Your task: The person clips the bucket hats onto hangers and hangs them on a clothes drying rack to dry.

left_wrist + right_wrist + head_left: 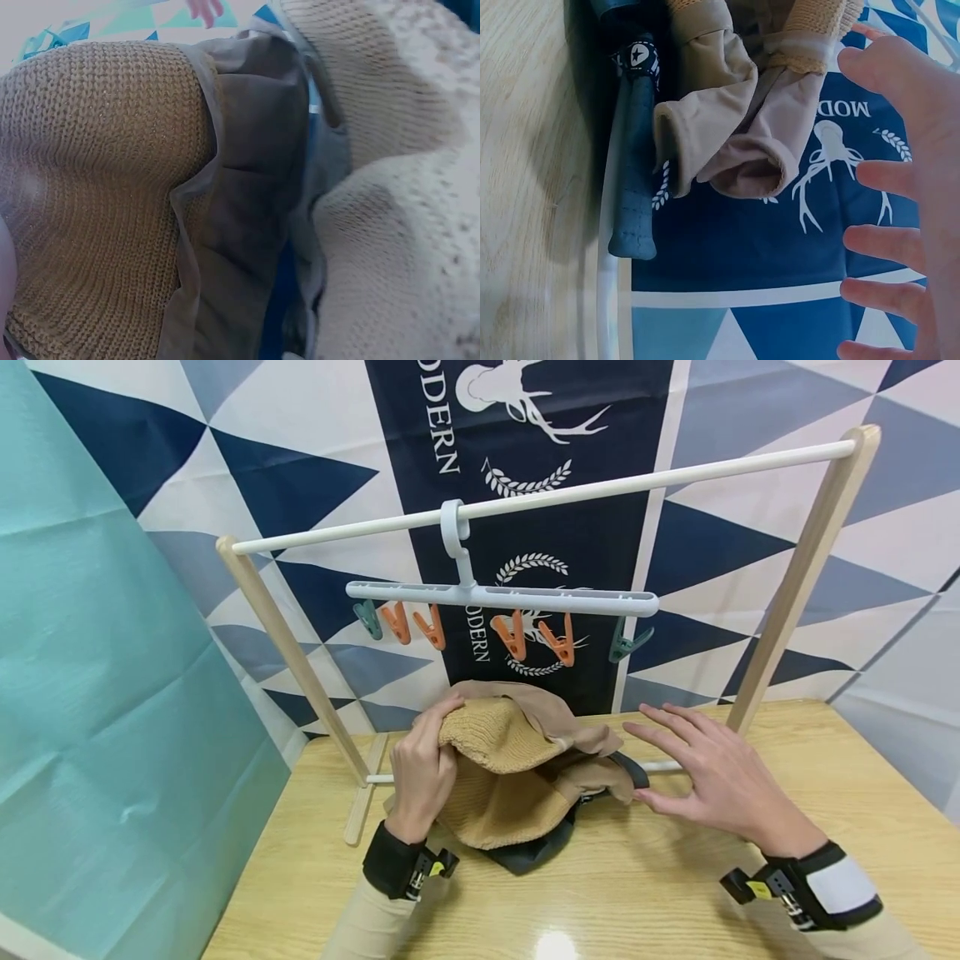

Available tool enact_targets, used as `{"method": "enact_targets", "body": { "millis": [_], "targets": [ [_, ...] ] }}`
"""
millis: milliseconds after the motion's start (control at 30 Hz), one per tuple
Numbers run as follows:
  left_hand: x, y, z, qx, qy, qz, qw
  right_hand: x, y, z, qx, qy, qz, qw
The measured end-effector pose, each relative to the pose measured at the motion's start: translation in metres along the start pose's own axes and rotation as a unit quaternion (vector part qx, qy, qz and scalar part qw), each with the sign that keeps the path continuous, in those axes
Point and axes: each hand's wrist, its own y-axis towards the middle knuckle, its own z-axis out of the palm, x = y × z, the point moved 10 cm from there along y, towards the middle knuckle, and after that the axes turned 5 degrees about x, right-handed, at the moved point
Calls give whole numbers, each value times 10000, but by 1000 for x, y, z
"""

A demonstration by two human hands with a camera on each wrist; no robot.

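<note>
A tan knit garment with beige cloth parts (pixel 498 810) is bunched up above the table. My left hand (pixel 422 770) grips its left upper edge, the fingers partly hidden by the cloth. Knit folds (pixel 105 112) and a grey-beige lining (pixel 251 165) fill the left wrist view. Two beige tube-like ends (pixel 705 82) of the garment hang in the right wrist view. Under it lies a dark garment (pixel 528 853), with a dark sleeve-like end and star label (pixel 639 56). My right hand (pixel 708 768), fingers spread, is beside the garment's right end and holds nothing.
A wooden rack with a white top rod (pixel 570 496) stands over the table (pixel 645 893). From the rod hangs a pale hanger (pixel 495 597) with orange clips (pixel 510 633) and green clips (pixel 628 642). Patterned cloth (pixel 712 543) covers the wall behind; teal cloth (pixel 112 693) is at left.
</note>
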Motion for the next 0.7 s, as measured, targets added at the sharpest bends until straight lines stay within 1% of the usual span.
{"method": "enact_targets", "body": {
  "millis": [233, 433, 567, 700],
  "targets": [
    [-3, 10, -8, -320, -142, -63, 9994, 1, 2, -1, -32, -18, -7, 10000],
    [-3, 11, -8, -285, -177, -71, 9994, 1, 2, -1, -57, 14, -34, 10000],
    [-3, 12, -11, -330, -246, 20, 9992, 1, 1, -2, -67, 12, -17, 10000],
    [-2, 13, -15, -392, -296, 27, 9988, 0, 0, -4, -77, 14, 30, 10000]
  ]
}}
